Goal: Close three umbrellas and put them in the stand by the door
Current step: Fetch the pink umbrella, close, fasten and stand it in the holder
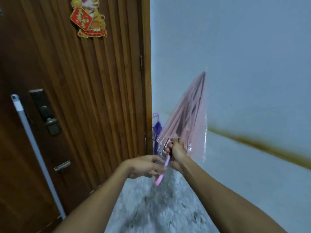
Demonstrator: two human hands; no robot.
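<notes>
Just right of the door [75, 98], the light, floppy pink umbrella [186, 118] is gripped at its runner by the right hand [176, 152], the left hand [144, 165] loosely touching its stiff handle

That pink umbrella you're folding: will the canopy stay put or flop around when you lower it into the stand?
Probably floppy: the pink umbrella has a thin, see-through canopy hanging in loose folds, unstrapped. It looks light, since the right hand holds it up alone. The smooth pink handle by the left hand may be slippery.
</notes>
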